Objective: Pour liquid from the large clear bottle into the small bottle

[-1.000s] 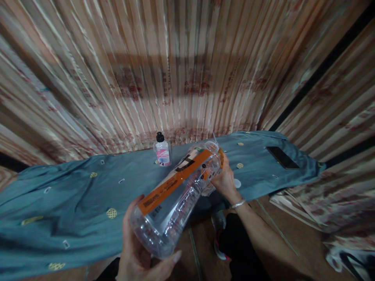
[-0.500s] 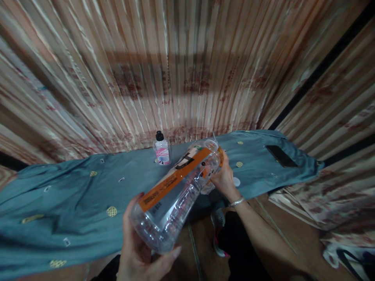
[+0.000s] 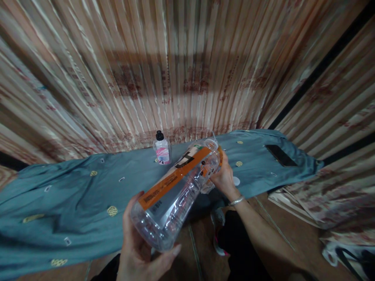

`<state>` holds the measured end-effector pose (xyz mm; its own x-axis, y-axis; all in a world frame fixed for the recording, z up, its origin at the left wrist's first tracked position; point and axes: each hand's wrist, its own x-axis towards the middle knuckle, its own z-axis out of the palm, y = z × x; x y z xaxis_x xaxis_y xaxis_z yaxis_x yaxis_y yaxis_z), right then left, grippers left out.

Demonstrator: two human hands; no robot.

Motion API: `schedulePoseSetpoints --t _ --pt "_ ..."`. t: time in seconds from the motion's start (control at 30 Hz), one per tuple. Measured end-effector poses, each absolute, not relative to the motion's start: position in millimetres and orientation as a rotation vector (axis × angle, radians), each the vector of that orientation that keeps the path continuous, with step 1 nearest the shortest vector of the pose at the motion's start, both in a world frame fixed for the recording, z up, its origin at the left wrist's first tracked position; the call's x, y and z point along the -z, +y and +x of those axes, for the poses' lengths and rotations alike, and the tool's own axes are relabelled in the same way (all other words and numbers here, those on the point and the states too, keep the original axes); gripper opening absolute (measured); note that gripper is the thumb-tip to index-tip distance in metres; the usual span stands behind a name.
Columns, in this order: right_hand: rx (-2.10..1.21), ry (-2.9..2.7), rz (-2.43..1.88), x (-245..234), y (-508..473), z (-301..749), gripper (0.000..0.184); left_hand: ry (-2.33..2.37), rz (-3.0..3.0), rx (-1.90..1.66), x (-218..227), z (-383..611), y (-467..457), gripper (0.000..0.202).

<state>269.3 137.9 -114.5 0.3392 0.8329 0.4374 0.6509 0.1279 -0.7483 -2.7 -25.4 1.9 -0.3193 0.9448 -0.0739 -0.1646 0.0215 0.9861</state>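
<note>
A large clear plastic bottle [image 3: 172, 195] with an orange, white and black label lies tilted across my hands, its wide base toward me on the left. My left hand [image 3: 140, 249] cups that base, with the thumb underneath and the fingers round the side. At the far, narrower end my right hand [image 3: 225, 177] wraps its fingers round the bottle, beside a yellow-orange part; the fingertips are mostly hidden. Below that hand shows a piece of clear crumpled plastic [image 3: 207, 188]. Just right of the wrist lies a small white disc [image 3: 236, 181].
A small bottle with a black cap and pink label [image 3: 162, 151] stands on the blue-green cloth [image 3: 79, 195] at the back. A black phone-like slab [image 3: 280, 155] lies to the right. Pleated curtains [image 3: 181, 78] hang behind. My shoe [image 3: 217, 230] is on the tiled floor.
</note>
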Motion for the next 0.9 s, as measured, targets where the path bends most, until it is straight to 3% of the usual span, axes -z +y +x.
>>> schedulePoseSetpoints --t 0.9 --pt "-0.230 -1.370 -1.603 115.4 138.1 270.6 0.121 1.368 0.875 -1.489 -6.7 2.4 -27.5 0.122"
